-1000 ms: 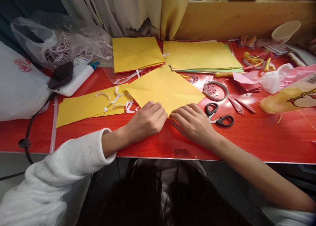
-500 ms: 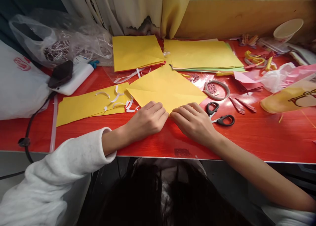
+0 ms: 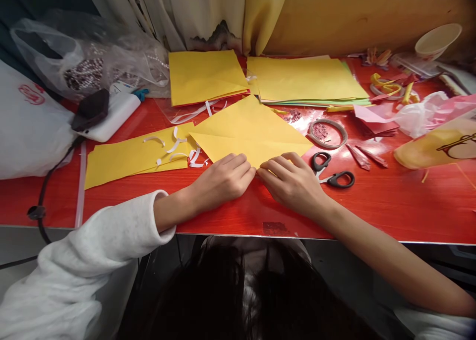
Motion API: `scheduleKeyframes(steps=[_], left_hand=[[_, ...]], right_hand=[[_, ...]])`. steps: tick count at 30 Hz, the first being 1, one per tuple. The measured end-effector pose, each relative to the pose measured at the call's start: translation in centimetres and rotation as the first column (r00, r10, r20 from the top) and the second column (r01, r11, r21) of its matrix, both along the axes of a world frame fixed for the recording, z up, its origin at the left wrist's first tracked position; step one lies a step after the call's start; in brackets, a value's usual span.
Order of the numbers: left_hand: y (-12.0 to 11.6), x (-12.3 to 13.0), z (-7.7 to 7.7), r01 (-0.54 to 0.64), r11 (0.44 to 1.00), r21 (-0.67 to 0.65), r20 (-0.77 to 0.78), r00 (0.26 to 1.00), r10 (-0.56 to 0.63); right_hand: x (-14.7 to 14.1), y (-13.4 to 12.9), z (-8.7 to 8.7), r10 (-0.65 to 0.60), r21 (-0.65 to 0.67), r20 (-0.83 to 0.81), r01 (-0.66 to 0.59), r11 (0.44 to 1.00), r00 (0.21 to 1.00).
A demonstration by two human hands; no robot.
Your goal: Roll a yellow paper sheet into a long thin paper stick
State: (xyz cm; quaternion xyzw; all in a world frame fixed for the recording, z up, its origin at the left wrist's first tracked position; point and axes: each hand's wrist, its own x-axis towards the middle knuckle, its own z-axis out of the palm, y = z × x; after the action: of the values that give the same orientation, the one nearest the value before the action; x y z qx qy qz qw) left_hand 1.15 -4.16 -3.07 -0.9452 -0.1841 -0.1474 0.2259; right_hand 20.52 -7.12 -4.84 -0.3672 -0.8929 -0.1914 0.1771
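Note:
A yellow paper square [image 3: 253, 127] lies turned like a diamond on the red table [image 3: 223, 216], one corner towards me. My left hand [image 3: 230, 179] pinches the left side of that near corner, its fingers bent together. On the corner's right side, my right hand [image 3: 292, 181] grips the same paper with curled fingers. The two hands almost touch, and they hide the tip of the corner. A faint crease runs across the square. Open black-handled scissors [image 3: 336, 179] lie just right of my right hand, partly behind it.
Yellow paper stacks [image 3: 204, 77] stand behind the square. At the left are yellow strips [image 3: 137, 154] with white scraps, a phone [image 3: 91, 109] and plastic bags [image 3: 29, 122]. A tape ring [image 3: 327, 134], pink papers [image 3: 375, 119] and a tilted yellow cup [image 3: 435, 146] lie right.
The view has shifted very slightly. Both hands keep their grip on the near corner of the yellow paper, with hardly any visible movement.

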Motion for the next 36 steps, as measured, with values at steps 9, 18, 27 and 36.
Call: scheduleKeyframes(steps=[9, 18, 27, 36], left_hand=[[0.14, 0.03, -0.17, -0.016, 0.998, -0.060, -0.024, 1.000, 0.014], [0.49, -0.24, -0.20, -0.052, 0.998, -0.022, 0.035, 0.998, 0.052], [0.17, -0.04, -0.19, -0.035, 0.999, 0.007, 0.046, 0.998, 0.034], [0.49, -0.30, -0.27, -0.070, 0.997, 0.033, 0.119, 0.991, 0.065]], right_hand=[[0.06, 0.13, -0.07, 0.001, 0.020, -0.003, -0.001, 1.000, 1.000], [-0.14, 0.10, 0.00, 0.002, 0.019, -0.002, -0.002, 1.000, 1.000], [0.16, 0.18, -0.12, -0.003, 0.055, -0.036, 0.005, 0.998, 0.999], [-0.05, 0.15, 0.11, -0.002, 0.090, -0.049, 0.006, 0.996, 0.999]])
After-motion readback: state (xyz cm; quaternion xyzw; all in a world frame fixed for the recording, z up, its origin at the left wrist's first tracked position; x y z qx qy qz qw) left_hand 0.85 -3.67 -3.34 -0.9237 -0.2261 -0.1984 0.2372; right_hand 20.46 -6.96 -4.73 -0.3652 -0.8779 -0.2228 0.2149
